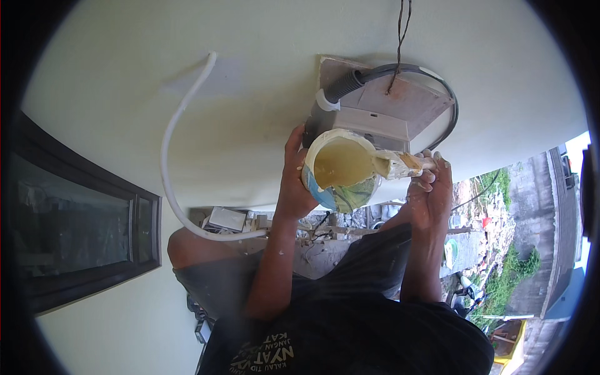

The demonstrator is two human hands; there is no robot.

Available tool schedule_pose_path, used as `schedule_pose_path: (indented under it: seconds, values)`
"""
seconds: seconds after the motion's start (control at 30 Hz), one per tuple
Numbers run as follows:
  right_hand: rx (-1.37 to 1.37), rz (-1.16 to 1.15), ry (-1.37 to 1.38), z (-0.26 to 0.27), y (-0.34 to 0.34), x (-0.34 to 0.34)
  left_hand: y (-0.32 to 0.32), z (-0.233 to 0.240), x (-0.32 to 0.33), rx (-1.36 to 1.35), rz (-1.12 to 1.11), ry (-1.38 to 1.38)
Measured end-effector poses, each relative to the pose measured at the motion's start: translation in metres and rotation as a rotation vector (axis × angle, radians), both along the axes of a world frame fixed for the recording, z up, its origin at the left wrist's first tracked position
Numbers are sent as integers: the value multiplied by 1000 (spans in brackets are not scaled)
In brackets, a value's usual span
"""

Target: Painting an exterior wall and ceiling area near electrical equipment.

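Observation:
My left hand (298,180) grips a small paint tub (347,199) by its side, its mouth tipped up into view. Pale yellowish paint (340,164) lies inside, and dried paint coats the rim. In my right hand (430,187) is a paintbrush (402,165), held by its handle, with the bristle end at the tub's right rim. Paint smears cover the brush and several fingertips. Just beyond the tub, an electric meter box (372,119) sits on a wooden board (412,105) fixed to the pale wall (262,117); the tub hides part of it.
A white hose or conduit (165,154) curves out from the wall on the left, beside a dark-framed window (145,229). Black cable (454,112) loops around the board, and twisted wires (401,37) hang above. Far below lie rubble (492,220), grass (520,267) and a motorbike (468,290).

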State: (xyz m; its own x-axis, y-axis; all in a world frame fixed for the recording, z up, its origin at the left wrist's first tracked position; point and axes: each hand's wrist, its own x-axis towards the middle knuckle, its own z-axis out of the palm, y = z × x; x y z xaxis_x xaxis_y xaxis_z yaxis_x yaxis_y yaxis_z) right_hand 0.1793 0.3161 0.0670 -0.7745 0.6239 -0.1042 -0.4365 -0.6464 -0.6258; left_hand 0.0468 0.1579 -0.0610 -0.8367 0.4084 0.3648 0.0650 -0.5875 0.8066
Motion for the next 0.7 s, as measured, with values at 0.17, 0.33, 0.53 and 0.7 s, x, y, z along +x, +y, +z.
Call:
schedule_pose_path:
  seconds: [0.17, 0.33, 0.53, 0.7]
  values:
    - [55, 42, 239, 18, 5, 19, 6, -8, 2, 14, -19, 31]
    - [464, -13, 350, 47, -43, -1, 8, -13, 4, -18, 68, 118]
    - [1044, -44, 209, 75, -110, -35, 18, -16, 7, -95, 145, 268]
    - [1592, 48, -226, 95, -148, -80, 21, -14, 14, -128, 189, 250]
